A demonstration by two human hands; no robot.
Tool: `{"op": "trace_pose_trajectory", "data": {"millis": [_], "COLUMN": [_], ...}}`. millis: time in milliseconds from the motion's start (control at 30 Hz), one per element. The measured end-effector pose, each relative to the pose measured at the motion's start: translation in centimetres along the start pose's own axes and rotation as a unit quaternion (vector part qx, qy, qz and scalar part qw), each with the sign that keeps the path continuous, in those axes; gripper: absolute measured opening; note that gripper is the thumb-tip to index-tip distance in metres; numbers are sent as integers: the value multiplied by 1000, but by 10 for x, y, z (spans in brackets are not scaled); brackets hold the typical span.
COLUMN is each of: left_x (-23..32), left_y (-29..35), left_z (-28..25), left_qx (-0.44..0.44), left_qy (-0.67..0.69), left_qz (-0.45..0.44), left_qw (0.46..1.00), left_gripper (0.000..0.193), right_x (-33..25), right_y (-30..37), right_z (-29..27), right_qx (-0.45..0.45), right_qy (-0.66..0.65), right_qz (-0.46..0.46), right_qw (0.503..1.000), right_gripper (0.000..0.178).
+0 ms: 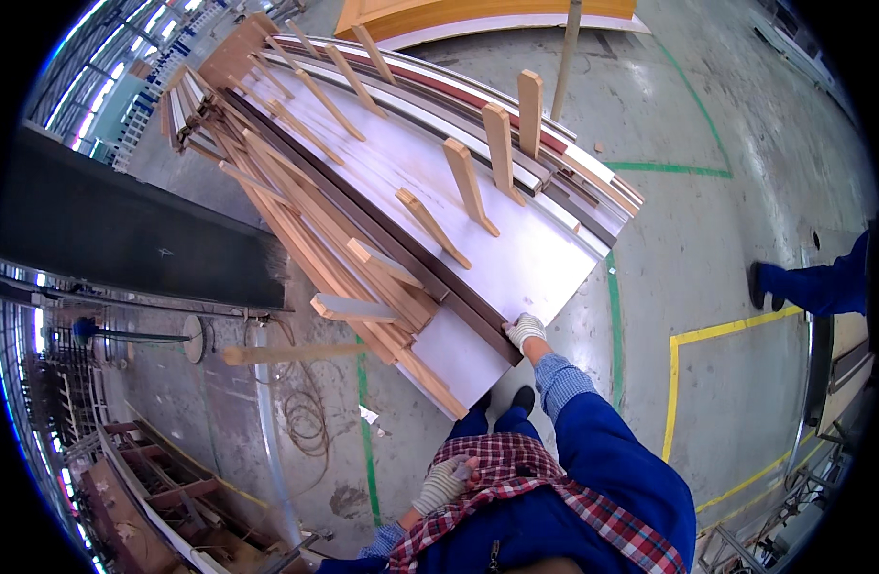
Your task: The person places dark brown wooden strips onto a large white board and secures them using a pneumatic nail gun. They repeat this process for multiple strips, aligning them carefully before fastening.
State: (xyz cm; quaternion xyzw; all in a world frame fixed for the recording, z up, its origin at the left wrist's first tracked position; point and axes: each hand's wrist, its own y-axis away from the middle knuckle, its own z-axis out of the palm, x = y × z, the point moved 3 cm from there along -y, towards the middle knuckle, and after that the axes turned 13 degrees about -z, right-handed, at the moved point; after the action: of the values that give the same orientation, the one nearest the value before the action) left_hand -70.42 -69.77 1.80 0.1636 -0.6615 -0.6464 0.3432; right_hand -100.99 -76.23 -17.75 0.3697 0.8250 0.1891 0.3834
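My right hand [526, 330], in a striped knit work glove, is closed over the near end of a long dark brown strip [392, 225]. The strip lies lengthwise on a rack with a pale flat top [545, 263]. My left hand [444, 483], gloved with bare fingertips, is held close to my red plaid apron [516, 457]. Its fingers are curled, and whatever they may hold is hidden. Upright wooden pegs [470, 187] divide the rack top. Bare wooden strips [310, 234] lie left of the brown one; white, grey and red mouldings [449, 120] lie on the right.
A dark flat panel [143, 225] juts in from the left. Coiled cord [306, 421] lies on the floor below it. Green floor lines [616, 330] and yellow ones [671, 402] cross the right side, where a person's blue-trousered leg [832, 277] shows. An orange-brown wooden piece [497, 19] stands beyond.
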Motion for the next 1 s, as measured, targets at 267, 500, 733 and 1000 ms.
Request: {"op": "trace_pose_trajectory", "data": {"millis": [267, 500, 733, 1000], "left_x": [35, 152, 347, 293], "left_y": [-31, -104, -69, 36], "left_z": [-27, -103, -114, -12], "left_qx": [-7, -68, -226, -311], "left_qy": [-165, -154, 422, 388], "left_qz": [82, 261, 278, 355], "left_qw": [983, 951, 833, 792], "left_gripper": [41, 39, 80, 21], "right_x": [-8, -30, -19, 103], "right_y": [15, 204, 471, 564], "right_z": [-15, -130, -213, -147], "right_qx": [13, 106, 66, 83], "right_qy": [-51, -56, -10, 232], "right_qz": [-59, -67, 50, 210], "right_qw": [997, 991, 997, 946], "right_gripper": [50, 59, 67, 53]}}
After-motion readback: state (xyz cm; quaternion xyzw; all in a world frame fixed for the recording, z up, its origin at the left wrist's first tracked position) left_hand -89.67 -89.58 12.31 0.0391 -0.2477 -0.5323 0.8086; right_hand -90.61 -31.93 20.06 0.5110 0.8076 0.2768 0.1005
